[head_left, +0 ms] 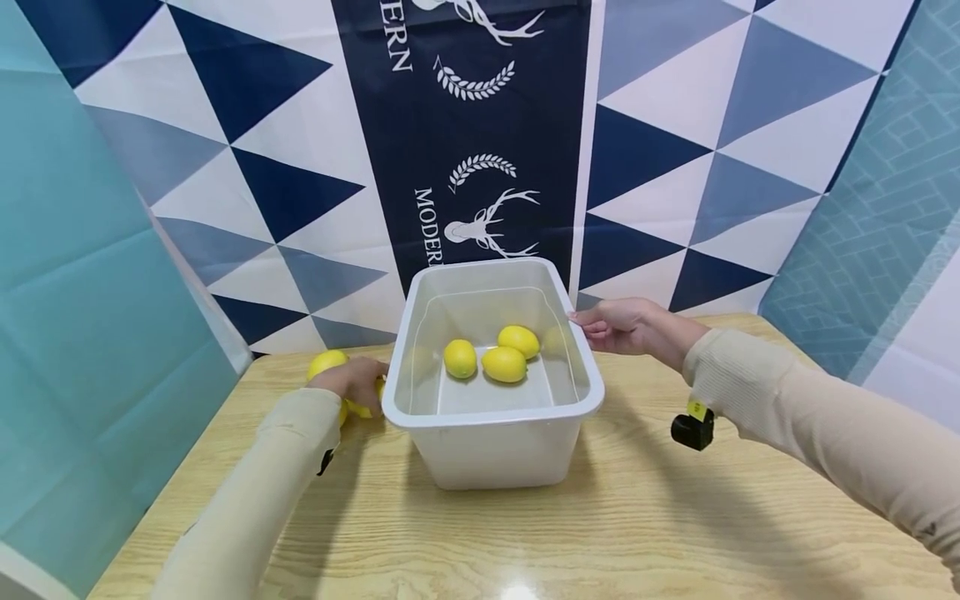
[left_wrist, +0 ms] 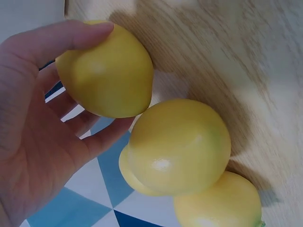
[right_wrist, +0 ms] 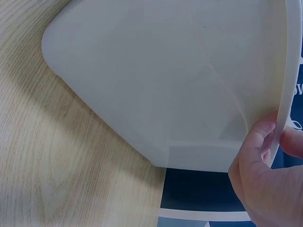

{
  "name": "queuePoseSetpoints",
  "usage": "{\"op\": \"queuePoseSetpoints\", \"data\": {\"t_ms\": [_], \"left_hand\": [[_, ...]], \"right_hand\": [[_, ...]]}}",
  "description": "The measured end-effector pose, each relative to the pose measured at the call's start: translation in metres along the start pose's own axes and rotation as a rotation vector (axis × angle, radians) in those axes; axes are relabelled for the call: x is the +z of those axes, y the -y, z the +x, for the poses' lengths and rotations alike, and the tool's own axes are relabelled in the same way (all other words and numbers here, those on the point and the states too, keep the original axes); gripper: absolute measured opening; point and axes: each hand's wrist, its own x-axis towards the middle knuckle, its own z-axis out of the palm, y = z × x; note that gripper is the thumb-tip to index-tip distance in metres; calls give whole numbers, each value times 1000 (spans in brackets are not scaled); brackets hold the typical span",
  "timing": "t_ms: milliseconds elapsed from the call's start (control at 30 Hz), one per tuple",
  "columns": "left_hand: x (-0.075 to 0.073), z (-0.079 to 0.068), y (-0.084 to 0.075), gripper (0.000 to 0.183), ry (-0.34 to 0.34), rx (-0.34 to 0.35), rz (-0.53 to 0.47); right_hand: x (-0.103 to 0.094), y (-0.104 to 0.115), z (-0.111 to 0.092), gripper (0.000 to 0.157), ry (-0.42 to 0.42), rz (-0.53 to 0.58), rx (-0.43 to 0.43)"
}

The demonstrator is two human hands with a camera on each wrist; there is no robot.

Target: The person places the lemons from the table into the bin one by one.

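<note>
A white plastic bin stands on the wooden table, with three yellow lemons on its floor. My right hand grips the bin's right rim; in the right wrist view the thumb and fingers pinch the rim from both sides. On the left of the bin, my left hand holds a lemon between thumb and fingers, as the left wrist view shows. Several more lemons lie right beside that hand, one overlapping another. In the head view the hand and the bin hide most of them.
The wooden table runs up to a hanging cloth with triangles and deer prints behind the bin. Teal cloth borders the left side, and another patterned teal cloth the right. A small black device hangs under the right wrist.
</note>
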Motion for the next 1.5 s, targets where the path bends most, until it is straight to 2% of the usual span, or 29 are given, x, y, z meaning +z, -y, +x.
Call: {"op": "queuePoseSetpoints", "data": {"t_ms": [167, 400, 733, 933, 1067, 1200, 1300, 1500], "left_hand": [[3, -6, -4, 61, 8, 51, 40], [5, -16, -11, 56, -16, 128, 80], [15, -29, -14, 36, -25, 186, 36], [22, -37, -11, 45, -58, 204, 2], [27, -43, -10, 55, -63, 242, -16], [32, -51, -9, 61, -86, 295, 48], [34, -57, -8, 57, -116, 331, 94], [32, -68, -4, 50, -148, 341, 136]], "right_hand": [[-2, -2, 1, 13, 12, 13, -5], [-5, -4, 0, 12, 19, 7, -11], [-7, -5, 1, 16, 23, 3, -13], [-7, -5, 2, 16, 19, -7, -15], [-6, -5, 3, 13, 26, -2, -9], [-5, -5, 4, 13, 37, -7, -6], [-4, -3, 4, 13, 34, -21, -9], [-3, 0, 3, 14, 24, -44, -18]]}}
